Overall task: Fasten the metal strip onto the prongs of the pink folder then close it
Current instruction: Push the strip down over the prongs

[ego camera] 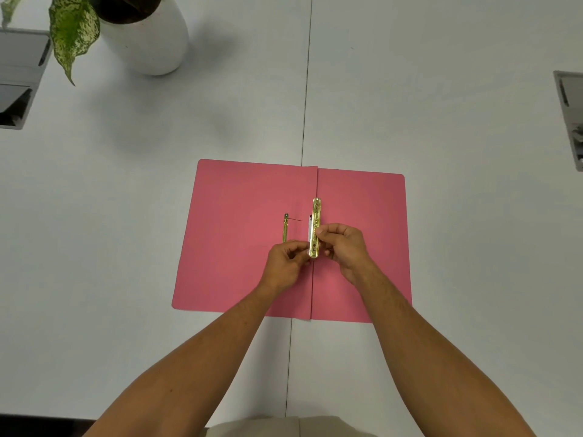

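The pink folder lies open and flat on the white table. A gold metal strip runs along the folder's spine fold, over a pale strip beside it. My right hand pinches the strip's near half from the right. My left hand pinches its near end from the left. A thin gold prong lies on the left leaf, its near end hidden behind my left hand.
A white plant pot with speckled green leaves stands at the far left. Grey cable boxes sit at the left edge and right edge. A seam runs down the table's middle.
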The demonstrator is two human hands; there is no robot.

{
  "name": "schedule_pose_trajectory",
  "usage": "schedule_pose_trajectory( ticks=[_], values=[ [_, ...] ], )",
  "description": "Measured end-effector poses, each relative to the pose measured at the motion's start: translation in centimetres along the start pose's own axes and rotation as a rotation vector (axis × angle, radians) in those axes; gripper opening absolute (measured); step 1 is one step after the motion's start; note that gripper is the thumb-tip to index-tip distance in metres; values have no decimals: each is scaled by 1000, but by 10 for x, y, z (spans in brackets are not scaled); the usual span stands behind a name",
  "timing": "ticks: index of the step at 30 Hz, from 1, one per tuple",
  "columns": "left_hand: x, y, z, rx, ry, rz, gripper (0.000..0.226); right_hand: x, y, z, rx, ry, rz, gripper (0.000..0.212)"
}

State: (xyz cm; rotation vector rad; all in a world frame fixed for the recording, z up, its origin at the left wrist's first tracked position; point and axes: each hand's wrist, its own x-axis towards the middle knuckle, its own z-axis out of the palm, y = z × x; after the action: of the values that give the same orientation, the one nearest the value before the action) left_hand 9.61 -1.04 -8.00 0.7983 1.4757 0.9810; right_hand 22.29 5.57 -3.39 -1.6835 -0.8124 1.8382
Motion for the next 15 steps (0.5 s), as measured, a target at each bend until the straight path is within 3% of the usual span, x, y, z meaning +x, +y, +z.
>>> schedule_pose_trajectory(
  ticks=[15],
  values=[
    [-1, 1, 1, -35, 24, -4, 26, 2, 5, 3, -9, 14, 12, 7]
  ],
)
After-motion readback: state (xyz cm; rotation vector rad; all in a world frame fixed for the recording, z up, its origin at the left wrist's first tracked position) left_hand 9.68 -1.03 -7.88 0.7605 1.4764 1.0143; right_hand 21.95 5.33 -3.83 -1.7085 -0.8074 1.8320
